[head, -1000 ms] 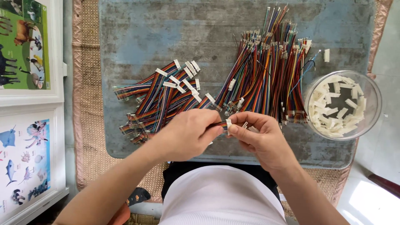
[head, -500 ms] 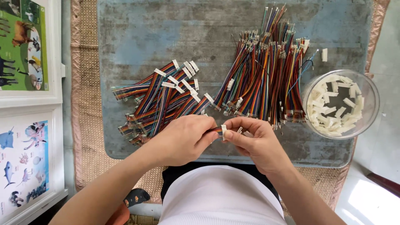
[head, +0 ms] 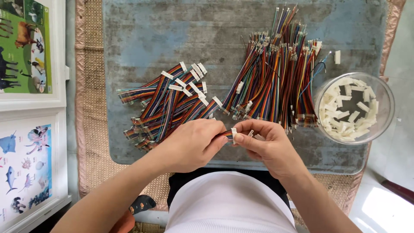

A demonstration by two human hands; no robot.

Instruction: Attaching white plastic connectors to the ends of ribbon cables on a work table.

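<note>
My left hand [head: 189,144] grips a short multicoloured ribbon cable [head: 226,134] near its end. My right hand [head: 265,144] pinches a small white plastic connector [head: 234,133] at that cable's tip, thumb pressed against it. Both hands meet over the front edge of the grey-blue board [head: 172,34]. Just beyond my left hand lies a pile of cables with white connectors fitted [head: 170,101]. A larger bundle of cables with bare metal ends [head: 276,77] lies beyond my right hand.
A clear round bowl [head: 386,101] of loose white connectors stands at the right. One stray connector [head: 337,57] lies above it. A woven mat [head: 88,86] lies under the board. Picture posters [head: 26,47] lean at the left.
My hands have drawn slightly left and closer together; the white connector now sits against the cable's end between my right thumb and fingers.
</note>
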